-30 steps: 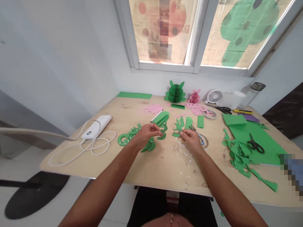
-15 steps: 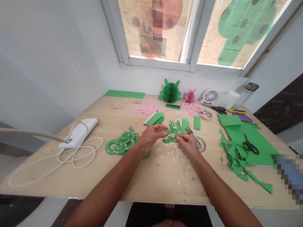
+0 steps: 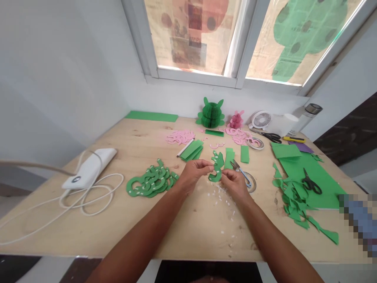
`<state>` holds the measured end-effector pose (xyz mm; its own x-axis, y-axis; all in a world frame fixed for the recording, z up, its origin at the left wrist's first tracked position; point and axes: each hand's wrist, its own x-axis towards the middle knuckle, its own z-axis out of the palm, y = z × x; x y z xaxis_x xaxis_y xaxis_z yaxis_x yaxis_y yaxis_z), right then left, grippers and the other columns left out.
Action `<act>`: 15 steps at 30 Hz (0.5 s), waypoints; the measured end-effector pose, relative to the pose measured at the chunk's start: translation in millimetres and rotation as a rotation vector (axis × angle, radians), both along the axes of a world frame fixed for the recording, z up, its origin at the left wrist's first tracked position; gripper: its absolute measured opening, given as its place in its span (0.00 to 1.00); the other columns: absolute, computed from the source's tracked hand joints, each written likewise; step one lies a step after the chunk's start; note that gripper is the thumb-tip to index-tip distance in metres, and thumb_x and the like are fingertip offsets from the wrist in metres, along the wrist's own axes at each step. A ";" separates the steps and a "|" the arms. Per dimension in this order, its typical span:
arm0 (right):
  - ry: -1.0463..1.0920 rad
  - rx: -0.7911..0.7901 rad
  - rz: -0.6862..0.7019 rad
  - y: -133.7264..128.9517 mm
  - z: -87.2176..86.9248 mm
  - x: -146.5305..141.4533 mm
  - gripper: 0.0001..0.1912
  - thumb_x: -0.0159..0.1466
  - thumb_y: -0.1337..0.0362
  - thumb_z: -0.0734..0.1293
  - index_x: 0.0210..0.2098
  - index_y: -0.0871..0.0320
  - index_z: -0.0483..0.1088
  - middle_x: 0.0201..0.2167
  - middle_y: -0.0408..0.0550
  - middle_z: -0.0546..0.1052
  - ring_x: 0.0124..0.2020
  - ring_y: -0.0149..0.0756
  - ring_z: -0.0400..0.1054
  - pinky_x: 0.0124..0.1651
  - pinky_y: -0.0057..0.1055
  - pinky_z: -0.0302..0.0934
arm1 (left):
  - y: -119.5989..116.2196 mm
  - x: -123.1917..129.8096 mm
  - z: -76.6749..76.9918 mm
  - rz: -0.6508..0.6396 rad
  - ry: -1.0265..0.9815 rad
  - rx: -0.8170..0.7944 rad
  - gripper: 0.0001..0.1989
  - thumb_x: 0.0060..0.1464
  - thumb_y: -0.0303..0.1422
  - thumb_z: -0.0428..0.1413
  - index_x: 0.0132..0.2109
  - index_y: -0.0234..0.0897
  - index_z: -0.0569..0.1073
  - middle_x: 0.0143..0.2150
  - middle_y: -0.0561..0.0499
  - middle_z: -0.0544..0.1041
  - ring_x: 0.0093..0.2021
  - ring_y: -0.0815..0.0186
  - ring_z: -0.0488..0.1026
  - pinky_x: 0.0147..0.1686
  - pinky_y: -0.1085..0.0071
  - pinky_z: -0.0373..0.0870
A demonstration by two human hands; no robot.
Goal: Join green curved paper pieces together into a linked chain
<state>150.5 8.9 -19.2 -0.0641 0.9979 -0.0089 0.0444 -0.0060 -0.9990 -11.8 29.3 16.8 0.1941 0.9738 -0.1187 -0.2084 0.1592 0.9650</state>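
Observation:
A curly green paper cutout (image 3: 217, 169) sits between my hands, its lower end near my right fingers. My left hand (image 3: 193, 175) pinches its left side, and my right hand (image 3: 233, 184) grips it from below. Small white tabs dot a heap of similar green cutouts (image 3: 150, 182) to the left of my left hand. Just beyond my right hand lie small blue-handled scissors (image 3: 240, 171). White paper scraps (image 3: 221, 196) are scattered on the plywood table (image 3: 123, 157) below my hands.
Green paper strips (image 3: 191, 150) and pink cutouts (image 3: 180, 136) lie beyond my hands. A power bank (image 3: 90, 169) with a white cable sits left. Green sheets and offcuts (image 3: 306, 182), black scissors (image 3: 311, 182) and a tape roll (image 3: 255, 143) lie right.
The green cutout between my hands has turned and now stands more upright. My hands have drawn slightly left, and the view has tilted. The heap on the left looks fuller than one second ago.

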 end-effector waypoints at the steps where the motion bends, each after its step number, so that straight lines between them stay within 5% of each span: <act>1: 0.007 -0.002 0.006 -0.1 -0.1 0.1 0.15 0.51 0.53 0.69 0.24 0.61 0.71 0.14 0.38 0.62 0.17 0.25 0.51 0.20 0.24 0.44 | -0.5 0.9 -0.4 0.016 -0.004 0.005 0.09 0.35 0.35 0.64 0.27 0.34 0.77 0.24 0.51 0.76 0.26 0.69 0.68 0.32 0.72 0.62; 15: -0.006 0.015 0.041 -2.1 0.6 -3.0 0.13 0.50 0.56 0.70 0.24 0.62 0.73 0.15 0.40 0.63 0.18 0.25 0.52 0.21 0.24 0.46 | -8.1 2.8 -2.9 0.104 -0.046 0.042 0.09 0.37 0.34 0.64 0.25 0.33 0.74 0.23 0.52 0.74 0.25 0.70 0.67 0.30 0.73 0.64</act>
